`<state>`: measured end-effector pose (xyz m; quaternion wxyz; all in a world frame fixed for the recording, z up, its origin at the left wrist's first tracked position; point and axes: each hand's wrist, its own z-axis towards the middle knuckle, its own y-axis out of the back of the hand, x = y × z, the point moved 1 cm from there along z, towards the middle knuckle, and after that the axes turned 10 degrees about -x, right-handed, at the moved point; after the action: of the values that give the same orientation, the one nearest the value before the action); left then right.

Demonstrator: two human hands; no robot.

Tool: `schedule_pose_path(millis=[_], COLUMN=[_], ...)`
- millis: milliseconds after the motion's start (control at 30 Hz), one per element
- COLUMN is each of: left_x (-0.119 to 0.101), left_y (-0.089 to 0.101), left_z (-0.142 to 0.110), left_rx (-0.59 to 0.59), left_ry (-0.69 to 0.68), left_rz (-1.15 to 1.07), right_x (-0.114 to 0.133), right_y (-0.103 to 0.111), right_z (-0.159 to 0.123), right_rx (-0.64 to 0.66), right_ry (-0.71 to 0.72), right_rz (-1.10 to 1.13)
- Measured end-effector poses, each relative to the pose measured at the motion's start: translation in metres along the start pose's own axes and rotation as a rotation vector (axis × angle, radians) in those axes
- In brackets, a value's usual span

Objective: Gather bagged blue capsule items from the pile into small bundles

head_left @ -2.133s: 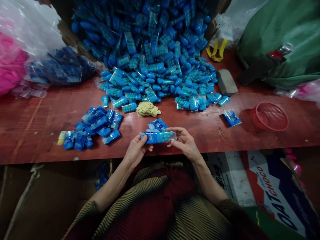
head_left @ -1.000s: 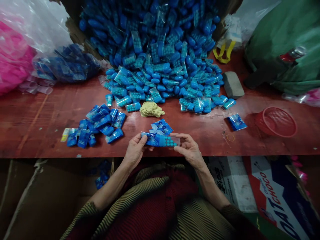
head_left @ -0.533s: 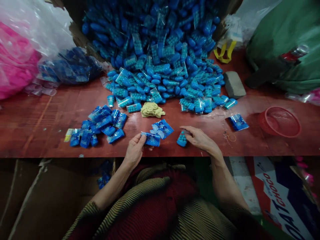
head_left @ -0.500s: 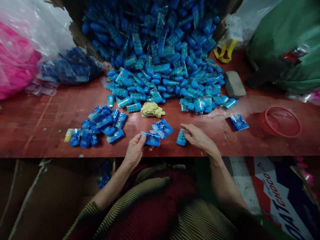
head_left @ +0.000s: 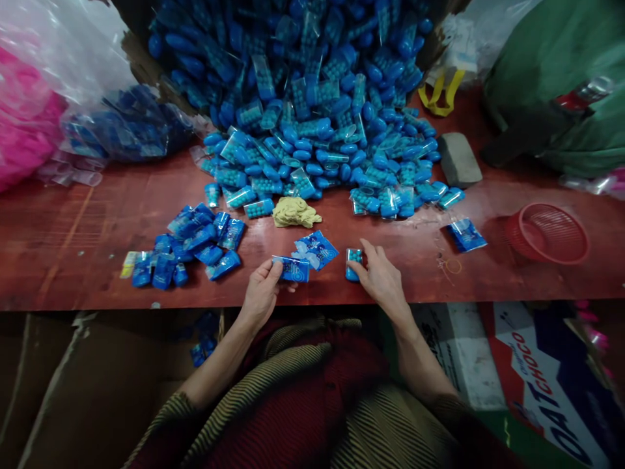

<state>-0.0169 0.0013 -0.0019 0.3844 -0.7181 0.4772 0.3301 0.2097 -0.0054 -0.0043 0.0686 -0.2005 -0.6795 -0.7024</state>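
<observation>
My left hand (head_left: 260,290) pinches a flat blue printed sleeve (head_left: 295,270) between thumb and fingers, just above the table's front edge. Beyond it lie more loose printed sleeves (head_left: 319,247) with whitish parts showing. To the right, a small clear container of blue balls (head_left: 353,266) stands on the table. My right hand (head_left: 383,280) has its thumb and fingers closed around the container's right side; part of the grip is hidden. A crumpled yellowish lump (head_left: 295,212) sits behind the sleeves.
A big heap of similar containers (head_left: 303,156) spills from a carton at the back. Several blue-wrapped pieces (head_left: 195,241) are piled at left. At right are a red basket (head_left: 547,234), a blue packet (head_left: 466,234) and a grey block (head_left: 459,159). The red table (head_left: 122,221) ends before my lap.
My right hand has turned and closed in on the small container, which now stands straighter. My left hand keeps hold of the sleeve. The view has shifted slightly.
</observation>
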Motion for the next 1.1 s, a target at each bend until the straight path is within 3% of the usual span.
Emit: schedule_pose_path(millis=[167, 467, 667, 733, 800, 933, 1000, 1100], left_x=[0.0, 0.001, 0.003, 0.004, 0.005, 0.008, 0.01, 0.011], left_y=[0.002, 0.001, 0.001, 0.001, 0.001, 0.003, 0.005, 0.005], left_z=[0.0, 0.001, 0.002, 0.002, 0.004, 0.006, 0.007, 0.007], left_rx=[-0.015, 0.0, 0.0, -0.002, -0.002, 0.007, 0.008, 0.015], left_ry=[0.024, 0.016, 0.019, 0.027, 0.037, 0.079, 0.096, 0.106], left_rz=[-0.003, 0.0, 0.004, 0.003, -0.002, -0.039, -0.058, -0.069], right_x=[-0.004, -0.001, 0.012, 0.009, 0.005, 0.011, 0.021, 0.033], right_y=[0.01, 0.01, -0.004, -0.01, -0.012, -0.009, -0.007, -0.009], right_z=[0.002, -0.004, -0.015, -0.013, -0.011, -0.017, -0.024, -0.032], right_rx=[0.034, 0.052, -0.031, -0.076, -0.045, 0.261, 0.332, 0.33], right_ry=[-0.003, -0.042, -0.076, -0.093, -0.131, -0.24, -0.26, -0.268], right_rz=[0.02, -0.038, -0.105, 0.029, 0.316, 0.96, 1.117, 1.196])
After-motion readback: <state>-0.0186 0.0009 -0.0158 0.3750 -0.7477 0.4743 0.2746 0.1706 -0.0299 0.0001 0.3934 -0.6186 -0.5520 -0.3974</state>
